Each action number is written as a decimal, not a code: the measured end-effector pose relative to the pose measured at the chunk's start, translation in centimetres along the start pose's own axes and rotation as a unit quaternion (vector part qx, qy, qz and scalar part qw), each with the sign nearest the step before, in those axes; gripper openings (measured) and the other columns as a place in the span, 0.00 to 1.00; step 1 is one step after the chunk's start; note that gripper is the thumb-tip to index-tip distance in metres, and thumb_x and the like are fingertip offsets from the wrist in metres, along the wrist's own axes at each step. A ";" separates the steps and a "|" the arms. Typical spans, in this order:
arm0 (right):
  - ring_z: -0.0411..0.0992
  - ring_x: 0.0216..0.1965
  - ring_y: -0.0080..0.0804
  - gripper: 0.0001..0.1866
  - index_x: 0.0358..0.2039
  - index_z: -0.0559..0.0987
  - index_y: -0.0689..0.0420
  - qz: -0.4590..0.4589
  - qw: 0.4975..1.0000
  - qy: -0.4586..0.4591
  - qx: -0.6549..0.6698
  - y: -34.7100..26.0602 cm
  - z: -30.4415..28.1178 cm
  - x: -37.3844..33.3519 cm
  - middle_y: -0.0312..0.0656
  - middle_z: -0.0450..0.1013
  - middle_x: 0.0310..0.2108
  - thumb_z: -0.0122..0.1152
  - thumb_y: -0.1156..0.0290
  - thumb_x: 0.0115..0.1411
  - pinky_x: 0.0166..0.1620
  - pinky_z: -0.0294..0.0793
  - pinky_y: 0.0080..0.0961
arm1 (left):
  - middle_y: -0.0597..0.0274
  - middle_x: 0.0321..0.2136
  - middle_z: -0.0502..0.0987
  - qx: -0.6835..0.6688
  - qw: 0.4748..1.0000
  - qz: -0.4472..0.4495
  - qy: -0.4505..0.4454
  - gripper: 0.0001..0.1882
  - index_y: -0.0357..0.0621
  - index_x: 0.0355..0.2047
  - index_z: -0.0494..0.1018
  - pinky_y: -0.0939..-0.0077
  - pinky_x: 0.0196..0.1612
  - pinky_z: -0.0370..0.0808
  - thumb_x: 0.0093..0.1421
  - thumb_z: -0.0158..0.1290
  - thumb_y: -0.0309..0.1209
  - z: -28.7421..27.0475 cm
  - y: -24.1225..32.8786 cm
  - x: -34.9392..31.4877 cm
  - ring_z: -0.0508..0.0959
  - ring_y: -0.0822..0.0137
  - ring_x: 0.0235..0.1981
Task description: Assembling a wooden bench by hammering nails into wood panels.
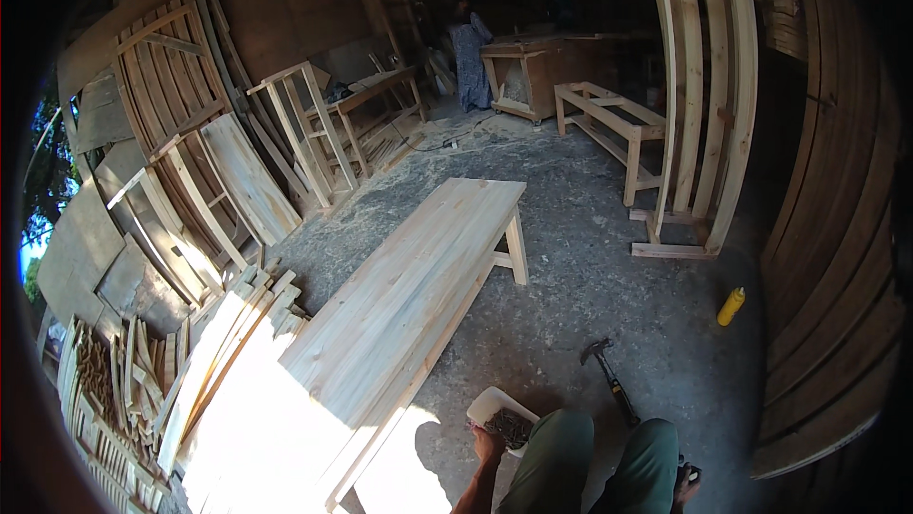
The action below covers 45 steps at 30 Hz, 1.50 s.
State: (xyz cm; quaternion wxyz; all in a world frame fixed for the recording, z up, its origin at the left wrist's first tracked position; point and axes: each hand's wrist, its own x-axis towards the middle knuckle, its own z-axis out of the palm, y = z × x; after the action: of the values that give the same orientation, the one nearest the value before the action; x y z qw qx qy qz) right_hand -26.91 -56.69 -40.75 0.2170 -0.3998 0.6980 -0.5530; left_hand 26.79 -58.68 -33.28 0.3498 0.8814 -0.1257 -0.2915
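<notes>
At the lower middle, my left hand (488, 446) grips the near-left rim of a white plastic tub (488, 404). Dark nails (512, 426) lie inside the tub, partly behind my left knee. My right hand (687, 487) is low beside my right knee, its fingers closed around a small dark object that I cannot make out. Between the tub and my right knee, a claw hammer (613, 383) with a dark handle lies on the floor. Left of the tub stands a long pale wooden bench (409, 276), its near end in bright sunlight.
A yellow squeeze bottle (730, 307) stands at the right. Unfinished wooden frames (699, 105) and a low bench frame (609, 119) stand behind. Stacked planks (214, 362) lie on the left. A person in a patterned garment (470, 62) stands by a workbench (518, 77) at the back.
</notes>
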 end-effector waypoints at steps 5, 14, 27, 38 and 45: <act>0.69 0.25 0.29 0.22 0.30 0.75 0.63 -0.050 0.997 -0.047 0.040 -2.6 0.0 0.1 0.40 0.73 0.23 0.62 0.53 0.59 0.31 0.70 0.31 | 0.31 0.39 0.77 -0.028 0.999 0.033 0.009 0.26 0.36 0.51 0.59 0.44 0.46 0.72 0.54 0.49 0.36 -0.8 0.8 -0.7 0.76 0.32 0.42; 0.69 0.14 0.26 0.31 0.31 0.70 0.62 0.079 0.983 -0.114 0.121 -5.7 -0.1 1.9 0.42 0.72 0.20 0.65 0.42 0.53 0.15 0.72 0.24 | 0.36 0.47 0.73 -0.049 0.997 -0.002 -0.062 0.27 0.40 0.56 0.58 0.57 0.28 0.85 0.59 0.50 0.35 -0.5 1.9 -0.5 0.81 0.42 0.39; 0.76 0.19 0.38 0.05 0.33 0.73 0.60 0.282 0.942 -0.178 0.039 -9.4 3.5 4.4 0.43 0.73 0.24 0.60 0.76 0.56 0.23 0.83 0.39 | 0.36 0.52 0.68 -0.161 0.967 -0.045 -0.193 0.34 0.47 0.59 0.49 0.52 0.28 0.86 0.59 0.54 0.38 2.9 7.5 -3.2 0.79 0.40 0.42; 0.75 0.44 0.40 0.21 0.49 0.75 0.61 0.271 0.859 -0.339 0.273 -30.1 -12.1 -4.0 0.44 0.75 0.42 0.55 0.56 0.66 0.46 0.79 0.43 | 0.41 0.47 0.76 0.135 0.910 -0.028 -0.392 0.41 0.61 0.65 0.42 0.64 0.37 0.82 0.55 0.53 0.36 14.8 6.9 -19.3 0.83 0.49 0.36; 0.72 0.40 0.41 0.25 0.54 0.65 0.69 0.542 0.824 -0.143 0.082 -38.9 -18.7 -8.8 0.47 0.65 0.45 0.51 0.84 0.54 0.47 0.81 0.37 | 0.38 0.43 0.77 0.091 0.927 0.005 -0.365 0.44 0.58 0.65 0.43 0.51 0.43 0.77 0.52 0.55 0.41 16.6 8.7 -26.9 0.80 0.38 0.37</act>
State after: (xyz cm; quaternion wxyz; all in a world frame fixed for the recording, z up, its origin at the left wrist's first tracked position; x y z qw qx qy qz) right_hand -23.32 -41.08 0.30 0.6112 -0.0126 0.7156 -0.3378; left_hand -4.86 -62.59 -25.52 0.1994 0.7415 -0.2753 -0.5786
